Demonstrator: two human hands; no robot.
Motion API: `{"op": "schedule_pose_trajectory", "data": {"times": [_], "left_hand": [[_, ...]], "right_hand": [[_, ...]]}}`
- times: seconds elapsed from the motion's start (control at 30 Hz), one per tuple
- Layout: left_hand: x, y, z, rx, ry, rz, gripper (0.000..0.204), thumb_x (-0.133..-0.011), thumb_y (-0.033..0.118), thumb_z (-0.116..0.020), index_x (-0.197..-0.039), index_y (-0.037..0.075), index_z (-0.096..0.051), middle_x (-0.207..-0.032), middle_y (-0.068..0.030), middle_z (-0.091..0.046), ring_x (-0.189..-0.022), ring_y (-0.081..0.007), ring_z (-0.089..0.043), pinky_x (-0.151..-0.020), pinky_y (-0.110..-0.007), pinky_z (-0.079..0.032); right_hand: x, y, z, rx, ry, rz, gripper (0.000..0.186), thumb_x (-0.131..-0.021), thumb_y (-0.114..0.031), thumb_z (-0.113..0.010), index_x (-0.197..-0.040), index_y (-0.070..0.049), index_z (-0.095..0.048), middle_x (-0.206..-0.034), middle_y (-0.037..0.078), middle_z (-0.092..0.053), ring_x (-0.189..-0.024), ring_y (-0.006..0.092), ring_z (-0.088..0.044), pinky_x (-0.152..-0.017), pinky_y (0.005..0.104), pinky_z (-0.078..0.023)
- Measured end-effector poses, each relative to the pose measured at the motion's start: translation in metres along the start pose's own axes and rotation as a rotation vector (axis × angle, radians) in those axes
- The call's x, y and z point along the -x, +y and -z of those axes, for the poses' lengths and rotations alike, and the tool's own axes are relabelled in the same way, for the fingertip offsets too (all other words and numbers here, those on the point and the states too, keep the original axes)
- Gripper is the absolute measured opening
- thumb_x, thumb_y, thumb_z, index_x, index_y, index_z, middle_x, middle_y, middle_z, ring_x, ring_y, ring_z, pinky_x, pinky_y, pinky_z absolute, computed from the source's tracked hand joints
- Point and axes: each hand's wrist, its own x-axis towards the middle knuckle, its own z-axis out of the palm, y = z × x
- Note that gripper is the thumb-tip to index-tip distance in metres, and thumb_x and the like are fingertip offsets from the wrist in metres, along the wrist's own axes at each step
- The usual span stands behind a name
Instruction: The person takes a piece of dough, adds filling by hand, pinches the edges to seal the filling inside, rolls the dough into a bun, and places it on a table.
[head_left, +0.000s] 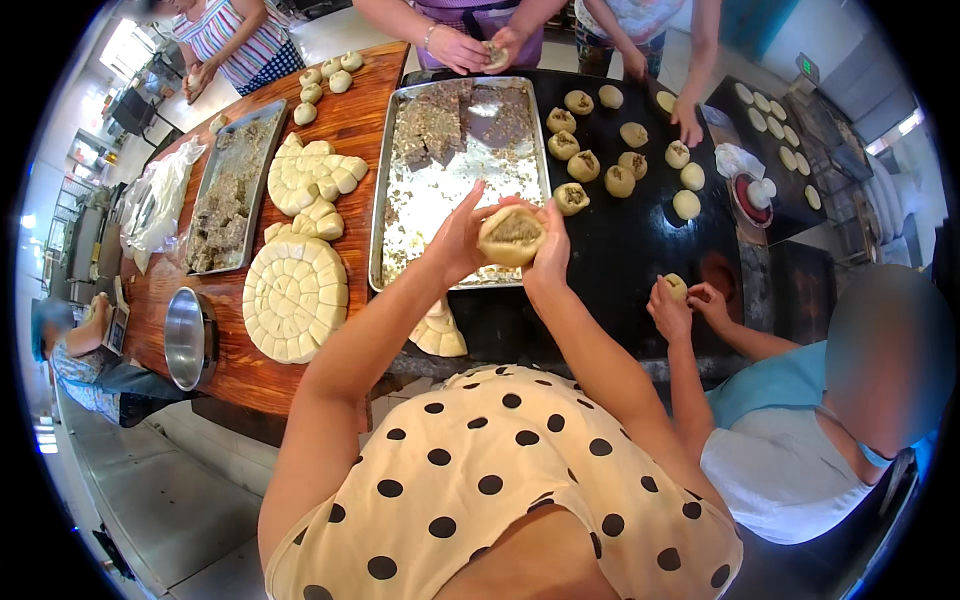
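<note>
While cut dough (296,300) is waiting, the left hand (464,238) and right hand (549,250) are cupping a stuffed bun (505,253) by the metal tray (415,215); filling (514,231) is showing, but the gaping top is apparently needing closing.

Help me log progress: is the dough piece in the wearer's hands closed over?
No, the dough piece between the left hand and right hand gapes open, brownish filling showing.

A bare strip of black worktop (620,255) lies right of the right hand (549,245), between the open filled buns (619,181) and the near edge; passage is bounded rightward by a co-worker's hands (671,310), leftward by the metal sheet tray (382,180)
</note>
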Motion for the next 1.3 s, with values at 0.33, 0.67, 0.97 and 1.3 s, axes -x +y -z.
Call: {"op": "schedule_pose_trajectory", "data": {"times": [0.33,0.67,0.97,1.3], "left_hand": [[-0.008,-0.035,-0.032,-0.009,0.227,-0.498,0.035,-0.102,0.038,-0.05,-0.114,0.006,-0.057,-0.102,-0.0055,-0.062,-0.093,-0.0143,-0.061,-0.08,-0.03,-0.051],[0.001,-0.012,-0.035,-0.021,-0.03,-0.317,0.049,-0.101,0.051,-0.042,-0.119,0.007,-0.055,-0.113,-0.0075,-0.062,-0.105,-0.0182,-0.063,-0.093,-0.035,-0.05],[0.001,-0.054,-0.037,-0.401,0.305,-0.75,0.032,-0.104,0.031,-0.047,-0.124,0.006,-0.048,-0.112,-0.0076,-0.056,-0.103,-0.0145,-0.054,-0.091,-0.029,-0.044],[0.007,0.006,-0.049,-0.226,-0.165,-0.239,0.047,-0.104,0.046,-0.041,-0.128,0.007,-0.049,-0.116,-0.0078,-0.058,-0.108,-0.0165,-0.058,-0.094,-0.032,-0.048]], "right_hand": [[0.017,0.014,-0.025,0.439,0.188,0.553,0.024,-0.098,-0.011,-0.052,-0.116,0.002,-0.062,-0.117,0.009,-0.064,-0.105,0.0149,-0.058,-0.093,0.0282,-0.044],[-0.008,-0.004,-0.008,0.101,0.141,0.355,0.059,-0.105,-0.042,-0.032,-0.088,0.002,-0.067,-0.088,0.007,-0.066,-0.081,0.016,-0.062,-0.081,0.0286,-0.048],[0.006,0.007,-0.017,0.079,0.24,0.39,0.06,-0.105,-0.039,-0.039,-0.085,0.009,-0.071,-0.088,0.013,-0.071,-0.078,0.0167,-0.064,-0.078,0.0273,-0.05],[0.005,-0.034,-0.012,0.186,0.122,0.356,0.071,-0.104,-0.047,-0.026,-0.094,0.008,-0.07,-0.094,0.013,-0.07,-0.088,0.0206,-0.064,-0.088,0.03,-0.048]]}}
